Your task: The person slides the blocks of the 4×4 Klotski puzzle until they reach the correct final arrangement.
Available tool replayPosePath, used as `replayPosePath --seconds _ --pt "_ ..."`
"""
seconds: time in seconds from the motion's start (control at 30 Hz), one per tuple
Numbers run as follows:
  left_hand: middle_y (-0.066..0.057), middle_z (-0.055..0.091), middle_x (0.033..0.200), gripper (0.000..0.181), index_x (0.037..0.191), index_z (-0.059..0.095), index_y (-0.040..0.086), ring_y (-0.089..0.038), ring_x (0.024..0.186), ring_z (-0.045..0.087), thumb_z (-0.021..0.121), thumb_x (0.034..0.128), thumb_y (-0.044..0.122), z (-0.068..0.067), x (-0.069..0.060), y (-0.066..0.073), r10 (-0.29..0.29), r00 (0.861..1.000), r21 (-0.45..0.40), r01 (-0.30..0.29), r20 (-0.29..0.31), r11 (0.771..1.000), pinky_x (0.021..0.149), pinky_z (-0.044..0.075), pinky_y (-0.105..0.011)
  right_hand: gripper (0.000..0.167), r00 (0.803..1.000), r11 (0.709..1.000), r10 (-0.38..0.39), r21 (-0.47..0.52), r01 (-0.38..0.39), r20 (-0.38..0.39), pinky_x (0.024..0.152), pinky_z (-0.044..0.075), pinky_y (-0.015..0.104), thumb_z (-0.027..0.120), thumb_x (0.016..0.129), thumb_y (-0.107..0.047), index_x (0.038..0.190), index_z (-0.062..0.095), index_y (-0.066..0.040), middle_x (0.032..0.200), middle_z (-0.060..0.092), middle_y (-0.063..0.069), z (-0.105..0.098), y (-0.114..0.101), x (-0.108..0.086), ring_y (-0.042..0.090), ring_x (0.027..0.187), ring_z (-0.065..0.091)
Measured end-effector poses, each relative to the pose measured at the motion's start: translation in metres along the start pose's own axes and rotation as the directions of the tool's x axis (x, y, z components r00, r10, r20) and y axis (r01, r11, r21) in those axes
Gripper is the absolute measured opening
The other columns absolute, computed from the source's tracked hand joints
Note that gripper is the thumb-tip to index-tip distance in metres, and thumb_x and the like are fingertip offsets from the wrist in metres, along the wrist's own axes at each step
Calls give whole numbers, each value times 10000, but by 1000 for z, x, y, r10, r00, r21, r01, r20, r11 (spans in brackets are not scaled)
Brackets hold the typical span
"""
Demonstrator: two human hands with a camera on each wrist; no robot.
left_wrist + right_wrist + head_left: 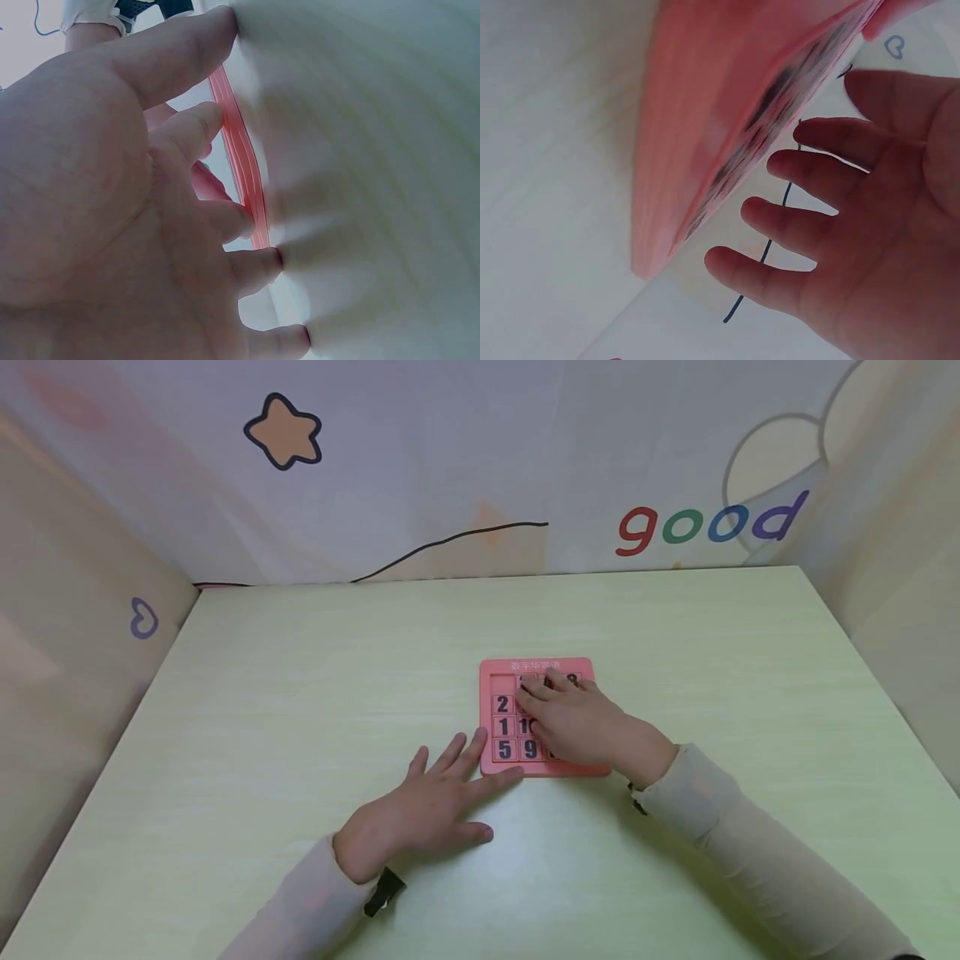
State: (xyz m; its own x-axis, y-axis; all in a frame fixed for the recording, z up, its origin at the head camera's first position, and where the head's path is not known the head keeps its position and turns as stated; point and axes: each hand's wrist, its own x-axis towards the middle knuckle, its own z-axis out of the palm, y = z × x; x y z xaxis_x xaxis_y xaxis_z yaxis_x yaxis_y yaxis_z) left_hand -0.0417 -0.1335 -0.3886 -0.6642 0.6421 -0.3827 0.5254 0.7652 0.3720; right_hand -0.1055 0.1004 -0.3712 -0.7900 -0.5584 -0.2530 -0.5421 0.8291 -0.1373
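Note:
A pink number sliding puzzle lies flat on the table, its tiles marked with dark numbers. Tiles 2, 1, 5 and 9 show at the left, and the top-left slot has no tile. My left hand spreads its fingers at the puzzle's lower-left corner; its index finger touches the bottom edge and another finger is at the left side. Over the tiles is my right hand, fingers extended, covering the puzzle's right part. In the right wrist view, a gap shows between the right fingertips and the tiles.
The pale green table extends around the puzzle on all sides. Behind it stands a printed fabric wall with a star and the word "good". Side panels rise at left and right. A dark strap hangs by the left wrist.

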Motion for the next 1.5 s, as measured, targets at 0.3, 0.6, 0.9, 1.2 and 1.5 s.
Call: replayPosePath --seconds 0.3,0.6,0.9,1.2,1.5 --pt "-94 -96 1681 733 1598 241 435 -356 1526 -63 635 980 448 0 0 1 5 1000 13 -5 2 1000 1120 59 -711 639 997 997 -75 -30 75 8 1088 261 691 674 971 -244 1549 430 -123 1622 328 75 0 -17 -6 411 1494 194" --pt "-92 -101 1680 735 1598 241 435 -354 1525 -68 637 979 447 0 0 1 4 1000 9 -4 6 1000 1120 54 -712 684 998 998 -56 -41 57 19 1086 270 687 682 962 -305 1558 407 -114 1624 317 83 3 -17 0 426 1489 204" --pt "-89 -102 1681 733 1600 231 433 -345 1526 -75 628 984 442 -1 0 2 5 1000 9 -5 12 1000 1125 52 -704 605 1000 999 -1 -37 1 18 1085 242 697 579 1008 -166 1575 372 -136 1638 273 89 2 -13 10 434 1491 192" --pt "-86 -111 1680 733 1599 229 438 -344 1526 -79 630 986 436 -2 0 2 5 1000 1 -5 12 1000 1124 46 -705 614 999 999 32 -30 -31 25 1100 226 686 574 1012 -187 1582 352 -138 1649 228 112 2 -11 15 420 1500 166" --pt "-87 -101 1680 735 1600 226 436 -344 1525 -79 630 986 438 -3 -1 1 5 1000 6 -5 17 1000 1127 49 -700 605 999 999 44 3 -44 6 1123 195 673 565 1019 -232 1586 359 -187 1653 215 124 1 -10 12 434 1497 163"
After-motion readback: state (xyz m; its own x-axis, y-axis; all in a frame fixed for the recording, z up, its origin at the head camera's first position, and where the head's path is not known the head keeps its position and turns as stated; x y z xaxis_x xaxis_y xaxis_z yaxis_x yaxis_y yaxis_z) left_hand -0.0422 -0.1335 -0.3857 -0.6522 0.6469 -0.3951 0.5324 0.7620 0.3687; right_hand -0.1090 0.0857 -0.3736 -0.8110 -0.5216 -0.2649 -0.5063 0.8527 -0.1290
